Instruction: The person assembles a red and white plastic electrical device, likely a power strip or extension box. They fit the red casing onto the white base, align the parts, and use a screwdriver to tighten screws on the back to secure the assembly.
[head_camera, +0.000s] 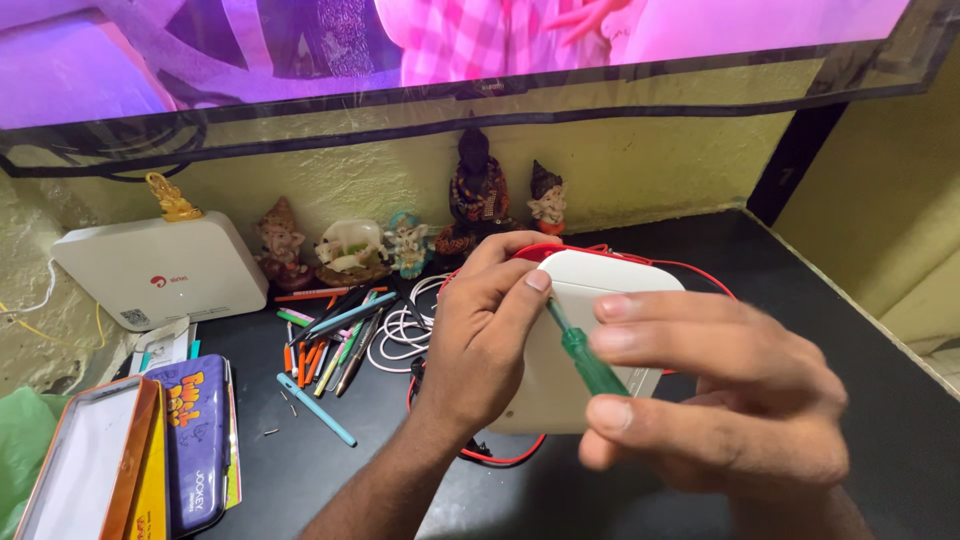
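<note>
Right hand (730, 400) fingers pinching green screwdriver (590, 360); left hand (480, 340) fingers curled, gripping white box (610, 290).

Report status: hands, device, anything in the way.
Left hand grips white box. Right hand holds green screwdriver, tip at box. Red cable underneath; pens lie left.

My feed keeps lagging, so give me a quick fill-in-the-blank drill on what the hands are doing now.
1. The right hand holds a screwdriver whose handle is ____.
2. The left hand grips a ____ box with rounded corners.
3. The wires under that box are ____.
4. The pens lie to the ____ of the left hand.

Missing words: green; white; red; left
</note>
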